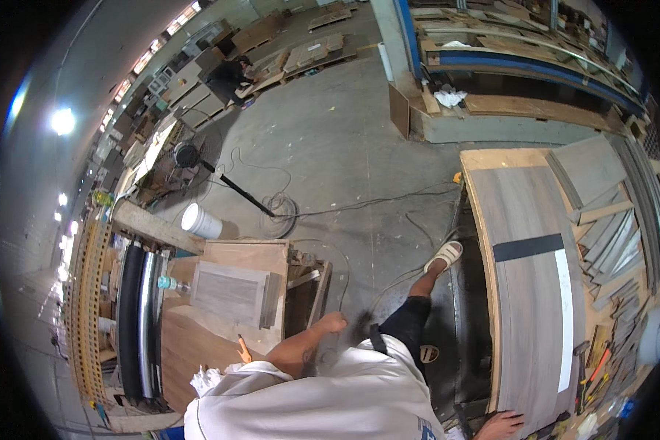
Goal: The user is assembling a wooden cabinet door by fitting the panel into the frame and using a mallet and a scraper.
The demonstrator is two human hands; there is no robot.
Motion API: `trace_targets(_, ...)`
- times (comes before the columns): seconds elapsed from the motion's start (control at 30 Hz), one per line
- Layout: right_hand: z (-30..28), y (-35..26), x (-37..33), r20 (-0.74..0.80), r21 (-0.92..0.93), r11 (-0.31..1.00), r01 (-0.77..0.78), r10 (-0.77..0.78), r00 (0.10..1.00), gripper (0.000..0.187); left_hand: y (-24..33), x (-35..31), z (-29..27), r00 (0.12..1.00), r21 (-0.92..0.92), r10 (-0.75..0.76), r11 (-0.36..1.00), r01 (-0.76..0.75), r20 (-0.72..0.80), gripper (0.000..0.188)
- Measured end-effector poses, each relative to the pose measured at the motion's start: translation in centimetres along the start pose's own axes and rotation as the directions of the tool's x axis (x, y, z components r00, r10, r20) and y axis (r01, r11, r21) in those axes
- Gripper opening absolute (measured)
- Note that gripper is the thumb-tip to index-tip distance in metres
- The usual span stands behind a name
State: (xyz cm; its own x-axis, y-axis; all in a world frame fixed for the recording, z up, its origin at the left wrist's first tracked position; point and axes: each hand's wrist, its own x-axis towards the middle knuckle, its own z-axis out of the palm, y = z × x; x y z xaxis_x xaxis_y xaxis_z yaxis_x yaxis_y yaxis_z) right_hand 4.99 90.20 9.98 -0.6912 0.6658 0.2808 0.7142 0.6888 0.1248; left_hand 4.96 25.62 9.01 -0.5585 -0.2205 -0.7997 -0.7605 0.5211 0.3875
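My left hand hangs over the floor beside the left worktable, its fingers curled in, with nothing seen in it. At the lower right, my right hand lies with fingers stretched out at the near end of a long grey wood-grain panel. That panel rests on the right workbench. Across it lies a black strip, and a long white strip runs along its right side. To my left, a stack of grey wood-grain panels sits on the worktable.
Off-cuts, a hammer and other tools crowd the right bench. A roller machine stands left, near an orange-handled tool. Ahead are a white bucket, a pedestal fan, floor cables and a crouching person.
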Motion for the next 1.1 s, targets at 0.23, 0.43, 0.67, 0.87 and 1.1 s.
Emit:
trace_targets(0.23,0.6,1.7,0.8,0.074,0.052,0.999,-0.007,0.003,0.997,0.054,5.2,4.3,-1.5,0.987,0.048,0.144,0.989,-0.14,-0.076,0.031)
trace_targets(0.43,-3.0,-0.9,3.1,0.288,0.25,0.961,-0.119,0.043,0.957,0.062,6.4,8.2,-1.0,0.999,-0.155,0.052,0.987,-0.051,0.006,0.033)
trace_targets(0.67,-1.9,2.7,3.3,0.293,0.299,0.918,-0.26,0.171,0.941,0.065,9.9,15.6,-3.3,0.997,-0.146,0.001,0.989,0.011,0.084,0.036)
trace_targets(0.87,-3.4,0.5,2.6,0.445,0.207,0.922,-0.328,0.21,0.871,0.054,10.3,22.3,-4.1,0.987,-0.172,0.16,0.973,-0.153,0.03,0.045)
trace_targets(1.1,-5.6,-3.2,0.8,0.34,0.29,0.76,-0.581,0.486,0.805,0.063,17.8,26.3,-4.0,0.97,-0.079,0.224,0.973,-0.217,0.092,0.039)
